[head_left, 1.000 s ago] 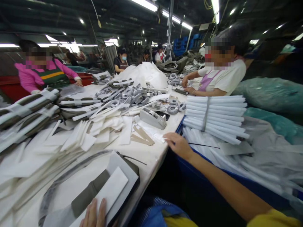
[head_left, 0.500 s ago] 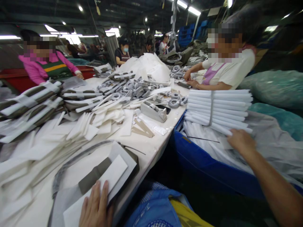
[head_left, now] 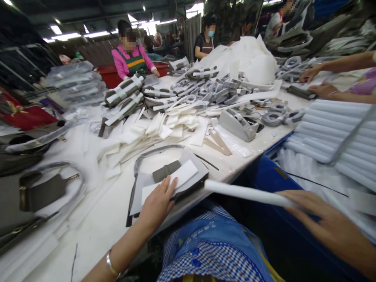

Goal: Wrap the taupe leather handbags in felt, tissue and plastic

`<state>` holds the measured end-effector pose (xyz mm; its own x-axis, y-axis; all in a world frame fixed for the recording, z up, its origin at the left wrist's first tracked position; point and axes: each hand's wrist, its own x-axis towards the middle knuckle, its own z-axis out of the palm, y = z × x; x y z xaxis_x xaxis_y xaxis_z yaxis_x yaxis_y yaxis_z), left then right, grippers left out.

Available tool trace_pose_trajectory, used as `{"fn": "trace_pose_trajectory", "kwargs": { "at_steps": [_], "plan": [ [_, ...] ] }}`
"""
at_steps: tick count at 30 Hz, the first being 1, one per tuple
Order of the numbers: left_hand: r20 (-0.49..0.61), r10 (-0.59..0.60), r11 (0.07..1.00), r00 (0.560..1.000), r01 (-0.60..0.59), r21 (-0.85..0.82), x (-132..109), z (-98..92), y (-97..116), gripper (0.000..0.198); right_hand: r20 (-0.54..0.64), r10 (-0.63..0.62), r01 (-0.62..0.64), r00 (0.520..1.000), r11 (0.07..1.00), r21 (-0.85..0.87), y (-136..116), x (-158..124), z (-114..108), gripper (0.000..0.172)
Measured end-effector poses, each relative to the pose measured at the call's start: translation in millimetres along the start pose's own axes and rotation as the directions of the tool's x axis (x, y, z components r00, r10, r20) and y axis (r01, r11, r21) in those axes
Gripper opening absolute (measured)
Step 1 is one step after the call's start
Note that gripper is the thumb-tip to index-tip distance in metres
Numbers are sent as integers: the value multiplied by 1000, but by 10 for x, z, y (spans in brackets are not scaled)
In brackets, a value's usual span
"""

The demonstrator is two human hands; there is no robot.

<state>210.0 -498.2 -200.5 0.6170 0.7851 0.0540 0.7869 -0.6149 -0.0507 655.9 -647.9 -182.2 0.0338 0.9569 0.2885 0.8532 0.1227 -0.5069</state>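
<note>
My left hand (head_left: 157, 203) lies flat, fingers stretched, on a white foam sheet (head_left: 179, 178) that tops a grey bag piece (head_left: 166, 171) at the near table edge. My right hand (head_left: 326, 225) grips one long white foam rod (head_left: 246, 192), held level and pointing left toward the table. Its fingers curl around the rod's right end. Behind it, a bound stack of the same white rods (head_left: 337, 135) rests over a blue bin (head_left: 268, 176).
The white table (head_left: 117, 203) carries piles of white foam sheets (head_left: 152, 131), grey strap rolls (head_left: 273, 117), a grey tape dispenser (head_left: 237, 125) and bundled grey pieces (head_left: 125, 94). A person in pink (head_left: 132, 62) and other workers stand around it. Another person's hands (head_left: 319, 82) work at the far right.
My right hand has pulled one white rod out of the bin and swung it left toward the table. My left hand slid further up onto the white sheet. The view turned left.
</note>
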Motion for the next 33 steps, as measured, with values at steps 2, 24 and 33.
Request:
{"fn": "trace_pose_trajectory", "kwargs": {
  "at_steps": [2, 24, 33],
  "plan": [
    [52, -10, 1000, 999, 11, -16, 38, -80, -35, 64, 145, -207, 197, 967, 977, 81, -314, 278, 461, 28],
    [-131, -64, 998, 989, 64, -3, -49, 219, 172, 69, -142, -652, 667, 745, 735, 122, -1265, 946, 1804, 44],
    [-220, -110, 989, 969, 129, 75, -80, 303, 289, 71, -6, -723, 723, 690, 690, -25, -1043, 1336, 1830, 53]
  ]
}}
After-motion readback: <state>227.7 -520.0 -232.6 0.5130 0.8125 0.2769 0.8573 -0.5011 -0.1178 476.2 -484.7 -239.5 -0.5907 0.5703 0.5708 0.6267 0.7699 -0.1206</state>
